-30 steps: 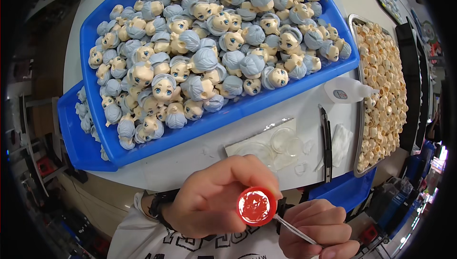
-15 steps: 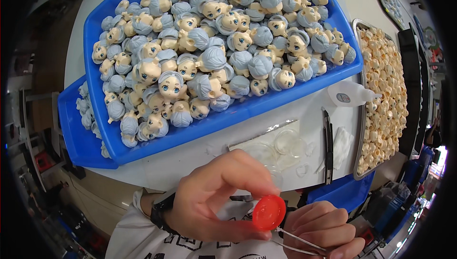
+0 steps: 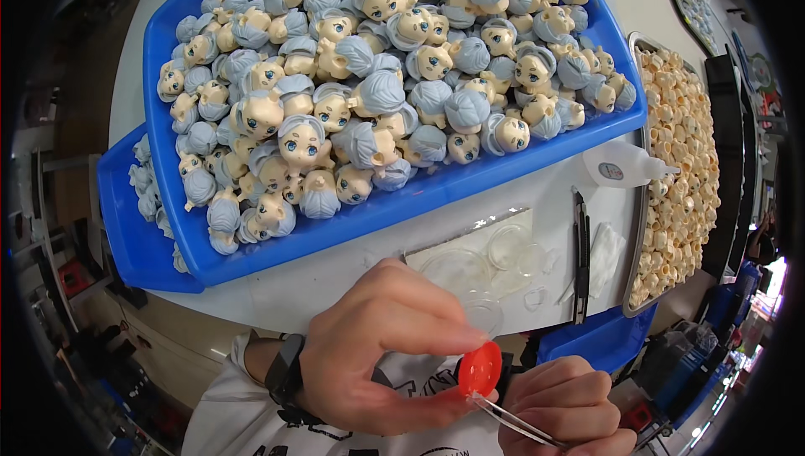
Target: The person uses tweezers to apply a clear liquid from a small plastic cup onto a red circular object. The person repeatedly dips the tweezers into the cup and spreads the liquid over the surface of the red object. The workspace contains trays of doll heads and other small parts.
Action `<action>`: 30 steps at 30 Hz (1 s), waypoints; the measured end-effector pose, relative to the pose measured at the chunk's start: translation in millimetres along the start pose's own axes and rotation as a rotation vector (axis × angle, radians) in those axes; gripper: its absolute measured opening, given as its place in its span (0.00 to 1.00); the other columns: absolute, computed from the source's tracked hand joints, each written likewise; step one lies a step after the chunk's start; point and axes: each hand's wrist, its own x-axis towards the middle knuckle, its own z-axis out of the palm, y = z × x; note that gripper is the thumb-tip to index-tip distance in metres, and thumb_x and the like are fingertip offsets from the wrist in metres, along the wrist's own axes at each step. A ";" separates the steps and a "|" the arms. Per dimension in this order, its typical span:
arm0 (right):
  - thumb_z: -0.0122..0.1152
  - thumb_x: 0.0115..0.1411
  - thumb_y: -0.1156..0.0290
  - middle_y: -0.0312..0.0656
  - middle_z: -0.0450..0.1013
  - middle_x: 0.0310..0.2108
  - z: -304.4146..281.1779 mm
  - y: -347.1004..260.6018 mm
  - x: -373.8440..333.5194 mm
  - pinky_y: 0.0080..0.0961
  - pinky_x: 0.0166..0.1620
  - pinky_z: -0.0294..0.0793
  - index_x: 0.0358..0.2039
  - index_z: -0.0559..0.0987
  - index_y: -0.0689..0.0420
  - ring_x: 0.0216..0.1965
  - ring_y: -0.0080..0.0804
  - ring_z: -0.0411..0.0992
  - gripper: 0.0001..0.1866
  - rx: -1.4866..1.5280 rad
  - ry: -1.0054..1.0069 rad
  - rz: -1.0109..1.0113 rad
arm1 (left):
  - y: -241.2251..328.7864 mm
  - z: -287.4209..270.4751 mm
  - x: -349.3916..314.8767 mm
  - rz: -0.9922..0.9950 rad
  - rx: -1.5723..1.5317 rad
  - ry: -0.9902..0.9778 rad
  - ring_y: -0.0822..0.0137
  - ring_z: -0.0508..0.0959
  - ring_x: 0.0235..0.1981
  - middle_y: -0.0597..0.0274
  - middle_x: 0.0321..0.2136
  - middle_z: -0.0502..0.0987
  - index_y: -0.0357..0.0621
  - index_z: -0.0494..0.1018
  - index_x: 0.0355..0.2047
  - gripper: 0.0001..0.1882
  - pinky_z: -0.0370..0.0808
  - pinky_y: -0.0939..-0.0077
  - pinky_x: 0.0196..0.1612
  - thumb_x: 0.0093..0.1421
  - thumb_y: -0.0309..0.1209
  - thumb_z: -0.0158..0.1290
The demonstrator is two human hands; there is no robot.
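Between thumb and forefinger, my left hand (image 3: 381,351) pinches a round red plastic cap (image 3: 480,370) by its edge, its hollow side facing me. My right hand (image 3: 566,410) is curled round a pair of metal tweezers (image 3: 524,428). The tips of the tweezers touch the cap's lower rim, where a small clear bit of material shows; I cannot make out what it is. Beyond my hands, a blue tray (image 3: 402,220) is heaped with doll heads (image 3: 302,144) with grey-blue hair and painted eyes.
A white squeeze bottle (image 3: 620,164), a black utility knife (image 3: 581,255) and a crumpled white tissue (image 3: 605,256) lie right of a flat pad with clear round dishes (image 3: 506,246). A metal tray (image 3: 635,230) of small cream parts stands at right. A second blue tray (image 3: 126,221) sits lower left.
The red cap has tilted and turned more edge-on in my left hand. The tweezers' tips have closed together and moved up onto the cap's rim.
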 end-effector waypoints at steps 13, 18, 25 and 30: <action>0.51 0.55 0.76 0.41 0.65 0.22 1.0 1.0 0.9 0.18 0.16 0.62 0.34 0.59 0.54 0.19 0.28 0.62 0.11 0.047 0.004 0.018 | 1.3 2.3 2.2 0.012 0.063 0.057 0.70 0.68 0.26 0.59 0.29 0.70 0.40 0.69 0.35 0.25 0.62 0.80 0.28 0.35 0.29 0.66; 0.52 0.55 0.76 0.40 0.64 0.23 -8.2 5.5 -4.0 0.18 0.16 0.61 0.34 0.59 0.54 0.18 0.27 0.62 0.12 0.018 -0.102 -0.038 | 4.5 7.3 2.7 -0.019 0.045 0.139 0.69 0.71 0.24 0.58 0.28 0.72 0.40 0.71 0.34 0.20 0.64 0.79 0.27 0.37 0.23 0.63; 0.51 0.55 0.76 0.40 0.64 0.22 -2.6 0.5 -3.1 0.18 0.16 0.61 0.35 0.59 0.54 0.18 0.27 0.61 0.12 -0.036 -0.024 -0.048 | -3.0 1.6 2.0 0.047 0.091 0.025 0.71 0.67 0.27 0.59 0.29 0.68 0.40 0.67 0.36 0.28 0.62 0.81 0.27 0.35 0.33 0.67; 0.52 0.55 0.76 0.40 0.64 0.22 -4.3 6.4 -2.7 0.18 0.16 0.62 0.35 0.59 0.54 0.18 0.27 0.62 0.12 0.030 -0.037 -0.048 | -0.4 1.9 2.7 0.035 0.093 0.029 0.71 0.67 0.27 0.58 0.29 0.68 0.39 0.67 0.36 0.28 0.63 0.81 0.28 0.36 0.35 0.67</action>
